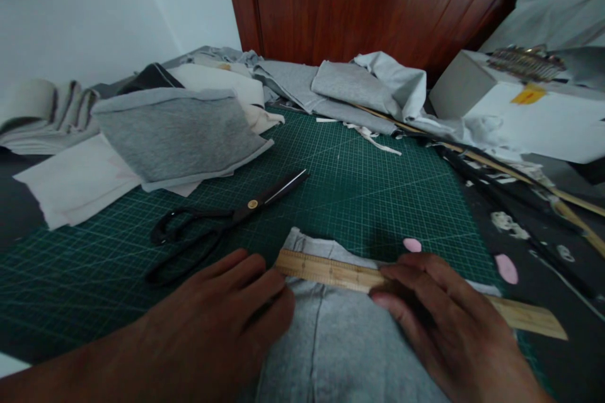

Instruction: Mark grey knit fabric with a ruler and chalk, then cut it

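Cloth, pale grey and seamed, lies between and partly under my hands. My left hand rests back upward, fingers curled, their tips beside one end of a wooden ruler; I cannot tell whether they pinch anything underneath. My right hand arches over the ruler, closed on it, thumb at the near edge and fingertips at the far one. The ruler crosses the cloth between my grips, its other end jutting past my right hand. Just beyond my right knuckles sits a pink piece. Beyond my left hand, black scissors lie on a green mat; farther off, a grey panel.
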A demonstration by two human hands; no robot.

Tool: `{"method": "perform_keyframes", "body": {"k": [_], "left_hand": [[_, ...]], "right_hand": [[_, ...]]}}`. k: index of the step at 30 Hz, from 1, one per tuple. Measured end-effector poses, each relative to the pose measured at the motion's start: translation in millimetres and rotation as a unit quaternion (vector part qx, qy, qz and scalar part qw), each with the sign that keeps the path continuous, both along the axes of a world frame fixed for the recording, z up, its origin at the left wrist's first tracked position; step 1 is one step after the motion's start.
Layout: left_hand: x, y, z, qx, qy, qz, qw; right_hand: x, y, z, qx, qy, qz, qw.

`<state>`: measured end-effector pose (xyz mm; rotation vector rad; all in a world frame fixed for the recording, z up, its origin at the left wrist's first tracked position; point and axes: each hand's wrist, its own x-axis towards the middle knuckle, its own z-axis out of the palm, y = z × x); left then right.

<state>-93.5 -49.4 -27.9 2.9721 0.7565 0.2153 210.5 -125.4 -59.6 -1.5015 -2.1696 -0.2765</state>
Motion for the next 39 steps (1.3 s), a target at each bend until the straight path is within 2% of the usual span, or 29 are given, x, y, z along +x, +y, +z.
{"method": "perform_keyframes", "body": {"k": [3,10,16,19,22,27,29,31,33,35,36,39], "left_hand": [[-1,5,9.2,0.007,0.003,-0.004,1.000],[-4,9,14.1,0.040,0.028,0.069,0.996],[3,14,21.9,0.032,0.058,0.067,0.996],[6,18,21.6,0.071,0.058,0.064,0.994],[5,20,18.4,0.112,0.065,0.090,0.988],[1,20,15.3,0.149,0.053,0.104,0.982],[2,17,15.8,0.172,0.032,0.043,0.984],[8,11,17.2,0.164,0.000,-0.067,0.984],[21,5,20.1,0.116,-0.015,-0.181,0.977],[40,0,25.0,0.082,0.007,-0.251,0.964],[50,0,28.0,0.075,0.007,-0.264,0.962],[76,4,34.7,0.103,-0.004,-0.345,0.933]], "right_hand": [[-1,2,1.5,0.006,-0.011,-0.008,1.000],[-4,5,3.8,-0.009,0.016,-0.019,1.000],[-5,5,5.7,-0.013,0.021,-0.015,1.000],[-6,4,6.0,-0.018,0.024,-0.016,0.999],[-5,5,6.1,-0.014,0.024,-0.015,0.999],[-5,5,4.8,-0.011,0.022,-0.015,1.000],[-5,4,3.7,-0.014,0.022,-0.019,0.999],[-5,4,3.0,-0.015,0.022,-0.024,0.999],[-5,4,3.3,-0.018,0.028,-0.022,0.999],[-6,4,3.9,-0.025,0.042,-0.016,0.999],[-6,4,4.1,-0.030,0.050,-0.014,0.998],[-7,4,3.1,-0.036,0.056,-0.017,0.998]]}}
